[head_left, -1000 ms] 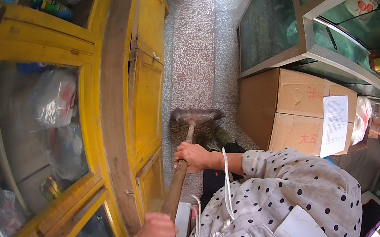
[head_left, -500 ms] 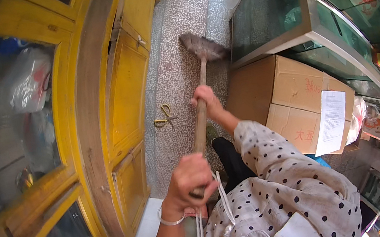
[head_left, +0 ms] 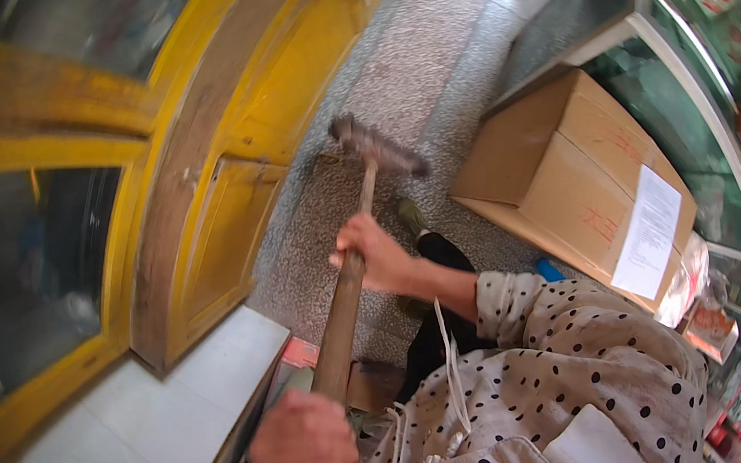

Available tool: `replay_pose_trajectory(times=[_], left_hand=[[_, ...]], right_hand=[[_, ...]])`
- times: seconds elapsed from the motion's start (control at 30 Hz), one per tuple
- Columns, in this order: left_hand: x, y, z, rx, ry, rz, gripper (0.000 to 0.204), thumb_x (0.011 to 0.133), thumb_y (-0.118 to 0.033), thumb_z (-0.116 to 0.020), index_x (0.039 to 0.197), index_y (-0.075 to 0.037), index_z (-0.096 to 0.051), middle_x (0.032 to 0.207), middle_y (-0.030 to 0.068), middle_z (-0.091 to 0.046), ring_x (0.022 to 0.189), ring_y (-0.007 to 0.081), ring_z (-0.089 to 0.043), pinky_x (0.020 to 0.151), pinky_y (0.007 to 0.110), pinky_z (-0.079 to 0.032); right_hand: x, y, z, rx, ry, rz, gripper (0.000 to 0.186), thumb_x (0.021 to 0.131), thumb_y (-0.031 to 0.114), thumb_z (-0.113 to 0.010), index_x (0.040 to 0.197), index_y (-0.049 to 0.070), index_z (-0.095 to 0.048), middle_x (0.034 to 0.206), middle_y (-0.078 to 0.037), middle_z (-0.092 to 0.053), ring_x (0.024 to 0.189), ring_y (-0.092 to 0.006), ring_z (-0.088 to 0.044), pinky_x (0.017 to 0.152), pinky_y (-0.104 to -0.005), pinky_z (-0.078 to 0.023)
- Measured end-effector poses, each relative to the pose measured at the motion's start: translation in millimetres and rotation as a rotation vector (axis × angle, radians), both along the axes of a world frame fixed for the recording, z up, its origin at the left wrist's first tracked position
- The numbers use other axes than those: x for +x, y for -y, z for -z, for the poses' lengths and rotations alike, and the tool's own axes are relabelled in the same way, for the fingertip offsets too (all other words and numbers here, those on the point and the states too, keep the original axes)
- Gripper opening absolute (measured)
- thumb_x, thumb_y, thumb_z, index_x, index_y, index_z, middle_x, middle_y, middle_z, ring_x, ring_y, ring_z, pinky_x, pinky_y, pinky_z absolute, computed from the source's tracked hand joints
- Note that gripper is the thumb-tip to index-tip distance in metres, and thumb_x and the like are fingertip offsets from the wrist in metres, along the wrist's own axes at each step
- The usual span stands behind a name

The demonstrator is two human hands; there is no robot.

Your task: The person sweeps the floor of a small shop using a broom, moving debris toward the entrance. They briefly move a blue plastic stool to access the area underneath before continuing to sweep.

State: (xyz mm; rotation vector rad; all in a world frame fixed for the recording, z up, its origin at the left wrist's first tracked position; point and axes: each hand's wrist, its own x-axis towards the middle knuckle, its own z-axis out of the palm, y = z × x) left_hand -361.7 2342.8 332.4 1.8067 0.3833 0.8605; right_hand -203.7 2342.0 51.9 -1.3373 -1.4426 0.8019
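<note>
Speckled grey terrazzo floor (head_left: 419, 54) runs as an aisle through a cluttered shop in the head view, between a yellow-painted wooden cabinet (head_left: 296, 91) with glass panes on the left and a metal-framed glass display case (head_left: 654, 97) on the right. Down the middle slants a long-handled broom (head_left: 340, 341). Its round, plain brown wooden handle looks thick near the person and thinner toward the far end, where it meets a dark, brownish-grey head (head_left: 381, 150), wide and narrow, lying crosswise over the floor. Motion blur softens the head, so its bristles cannot be made out. The right hand (head_left: 374, 253) is wrapped around the handle partway along; the left hand (head_left: 305, 451), badly blurred, is closed about the near end, low in the view. Just beyond the right hand shows an olive-green shoe (head_left: 411, 216) below a black trouser leg (head_left: 444, 256). To the right of the broom, apart from it, sits a brown cardboard box (head_left: 524, 145) with a white printed sheet (head_left: 645, 233) on it.
</note>
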Motion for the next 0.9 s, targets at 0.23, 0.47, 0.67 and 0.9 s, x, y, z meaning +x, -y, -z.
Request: replay_pose_trajectory(times=[0.23,0.47,0.67,0.9], left_hand=[[-32,56,168,-0.148,-0.249,-0.42,0.027,0.061,0.001,-0.083,0.072,-0.008,-0.06,0.073,0.0037,-0.061,0.082,0.0251,-0.064,0.096,0.046,-0.044],[-62,131,75,-0.243,-0.287,-0.672,0.026,0.07,-0.017,-0.081,0.064,-0.012,-0.057,0.066,0.0012,-0.063,0.073,0.0186,-0.065,0.085,0.041,-0.048],[-55,121,-25,-0.133,0.06,-0.9,0.024,0.082,-0.022,-0.067,0.069,-0.007,-0.053,0.061,0.0041,-0.058,0.055,0.0174,-0.056,0.06,0.038,-0.048],[-73,202,50,-0.23,-0.091,-1.099,0.018,0.06,-0.002,-0.069,0.066,-0.007,-0.053,0.066,0.0048,-0.058,0.066,0.0224,-0.057,0.074,0.042,-0.047]], right_hand=[[5,-82,153,0.076,0.211,-0.211,0.021,0.072,0.014,-0.069,0.071,0.008,-0.05,0.082,-0.012,-0.051,0.086,-0.0361,-0.05,0.075,-0.0448,-0.044],[-76,38,82,-0.063,0.113,-0.48,0.017,0.072,0.015,-0.067,0.072,0.008,-0.051,0.079,-0.01,-0.053,0.085,-0.0317,-0.051,0.074,-0.0432,-0.044],[-108,92,4,-0.025,0.266,-0.94,0.01,0.072,0.012,-0.063,0.074,0.006,-0.055,0.081,-0.011,-0.054,0.087,-0.0317,-0.052,0.082,-0.0412,-0.04],[-172,54,66,-0.058,0.086,-0.912,0.027,0.081,0.014,-0.064,0.065,0.009,-0.043,0.07,-0.008,-0.047,0.074,-0.0277,-0.049,0.076,-0.0404,-0.04]])
